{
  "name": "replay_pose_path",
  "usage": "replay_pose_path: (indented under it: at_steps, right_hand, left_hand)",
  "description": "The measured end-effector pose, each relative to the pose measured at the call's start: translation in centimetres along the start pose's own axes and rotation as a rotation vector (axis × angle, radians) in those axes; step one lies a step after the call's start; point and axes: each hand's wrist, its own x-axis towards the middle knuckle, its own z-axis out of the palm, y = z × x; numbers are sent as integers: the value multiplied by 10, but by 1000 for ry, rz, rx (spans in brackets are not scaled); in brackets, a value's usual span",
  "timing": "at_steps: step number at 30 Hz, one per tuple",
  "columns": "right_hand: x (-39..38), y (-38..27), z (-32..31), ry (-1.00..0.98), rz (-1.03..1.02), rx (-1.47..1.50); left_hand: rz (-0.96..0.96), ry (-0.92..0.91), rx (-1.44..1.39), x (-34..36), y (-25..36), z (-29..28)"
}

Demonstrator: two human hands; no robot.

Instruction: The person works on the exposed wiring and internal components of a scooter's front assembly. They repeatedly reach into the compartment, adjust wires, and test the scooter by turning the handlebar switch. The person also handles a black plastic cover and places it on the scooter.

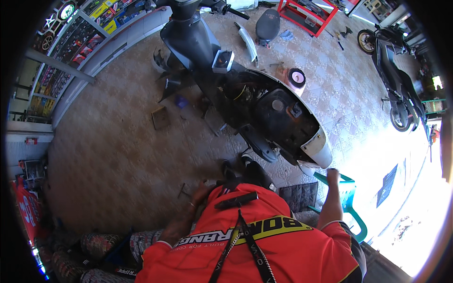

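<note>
My left hand (201,188) is low beside my red shirt, in shadow, its fingers hard to make out; a T-handle tool (184,191) lies near it. My right hand (332,175) is closed beside a teal plastic chair (348,193), just behind the scooter's rear end; whatever it may hold is hidden. The dark scooter (193,45) stands diagonally in front of me with its seat off, exposing the underseat bin (277,119) and pale rear bodywork (317,150).
A detached seat (267,27), a pale panel (246,40), a round container (297,79) and an open box (160,117) lie on the tiled floor (108,160). A red rack (306,14) stands behind, another scooter (391,80) right, display shelves (71,52) left, stacked tyres (101,245) lower left.
</note>
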Motion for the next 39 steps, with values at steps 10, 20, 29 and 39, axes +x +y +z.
replay_pose_path:
  at_steps: [10, 20, 29, 39]
  right_hand:
    - [46, -142, -149, 241, -363, 374]
    - [56, -197, -150, -54, -282, 303]
    - [52, -177, -151, -77, -336, 386]
    - [27, -183, -137, 67, -308, 464]
  left_hand:
    - [-123, 166, -122, -35, 30, 3]
    - [-146, 122, 20, -38, 19, 47]
    - [-222, -42, 437, -21, 19, 87]
    - [-324, -111, 454, -8, 18, 99]
